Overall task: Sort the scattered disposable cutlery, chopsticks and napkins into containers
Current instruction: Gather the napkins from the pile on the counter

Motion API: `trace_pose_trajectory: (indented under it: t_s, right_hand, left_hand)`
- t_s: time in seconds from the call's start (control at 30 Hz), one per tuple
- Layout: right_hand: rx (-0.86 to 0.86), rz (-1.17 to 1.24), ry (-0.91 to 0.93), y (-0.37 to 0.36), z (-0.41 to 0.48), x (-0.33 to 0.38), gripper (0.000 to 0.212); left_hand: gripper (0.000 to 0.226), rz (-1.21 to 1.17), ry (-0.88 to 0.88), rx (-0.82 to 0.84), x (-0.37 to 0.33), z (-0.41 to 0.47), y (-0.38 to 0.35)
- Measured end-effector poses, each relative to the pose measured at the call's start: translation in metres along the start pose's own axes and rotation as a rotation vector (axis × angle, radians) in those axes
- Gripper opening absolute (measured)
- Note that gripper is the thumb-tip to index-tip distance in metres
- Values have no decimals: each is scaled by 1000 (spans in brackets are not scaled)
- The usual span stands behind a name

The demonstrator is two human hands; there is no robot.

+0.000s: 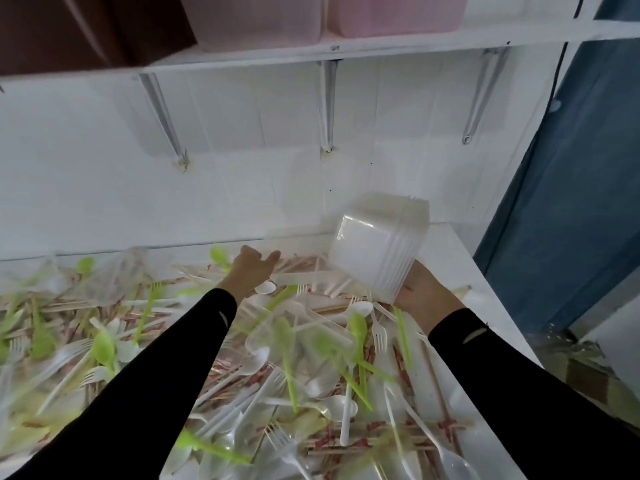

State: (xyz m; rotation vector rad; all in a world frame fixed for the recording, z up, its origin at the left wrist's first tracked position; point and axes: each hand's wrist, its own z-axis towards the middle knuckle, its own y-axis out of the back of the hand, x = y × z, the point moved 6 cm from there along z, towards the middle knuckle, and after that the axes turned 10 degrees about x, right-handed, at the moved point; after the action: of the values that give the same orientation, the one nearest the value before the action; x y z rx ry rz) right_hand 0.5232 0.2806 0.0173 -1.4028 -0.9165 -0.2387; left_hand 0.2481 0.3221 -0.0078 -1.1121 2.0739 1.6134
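The right hand grips a stack of clear containers from below. Its fingers are tucked under the stack, which is tilted with its bottom facing the camera, above the far right part of the table. The left hand reaches forward over the pile with its thumb sticking out to the right. Its fingers are hidden behind the back of the hand, so I cannot tell whether it holds anything. Both arms are in black sleeves.

The table is white and nearly covered by a loose pile, too tangled and blurred to count. It holds green spoons, white spoons, white forks and chopsticks in red-printed paper wrappers. One single clear container lies among them between the two arms, and a crumpled clear bag sits at the far left.

The table stands against a white wall. A white shelf runs above it on three metal brackets. Two pink bins stand side by side on the shelf, with one dark brown box to their left. To the right of the table is a blue panel, either a curtain or a door.
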Motion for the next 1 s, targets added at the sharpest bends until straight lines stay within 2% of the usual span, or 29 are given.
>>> trace_pose_trajectory:
  t_s: [0.03,0.07,0.1,0.17,0.27,0.33,0.4,0.47,0.57,0.63,0.7,0.8,0.93,1.0]
  right_hand:
    - [-64,7,-32,6,6,-7,75]
    - [-153,36,-53,13,11,-13,86]
    - [-231,61,-70,17,15,-18,80]
    - [-338,38,-124,19,21,-27,46]
    - [-420,-56,-175,21,25,-37,20]
    - [-465,-79,-178,24,26,-39,16]
    - [-509,-64,-164,27,27,-39,31]
    - [-551,-34,-151,30,26,-37,41]
    - [-544,65,-120,25,18,-29,29]
    - [-549,141,-88,22,12,-22,23]
    - [-578,185,-82,25,11,-16,21]
    - [-594,92,-99,28,13,-1,18]
    - [-554,-70,-130,32,14,34,39]
    - [-501,-29,-45,31,15,56,39]
  left_hand:
    - [33,-22,-1,-14,1,3,0]
    - [37,-59,10,-12,5,7,-1]
    - [38,-108,26,17,8,8,-4]
    - [35,-209,35,102,13,7,-9]
    - [21,-410,26,227,9,0,-18]
    - [16,-666,18,315,2,-5,-24]
    - [12,-809,-12,355,-5,-9,-23]
    - [21,-849,-72,347,-14,-16,-18]
    - [53,-928,-193,331,-35,-32,-9]
    - [64,-916,-274,328,-50,-41,-7]
    - [68,-857,-360,315,-65,-47,-9]
    - [67,-770,-468,290,-87,-54,-16]
    - [70,-741,-571,338,-122,-58,-25]
    - [76,-774,-579,393,-140,-58,-32]
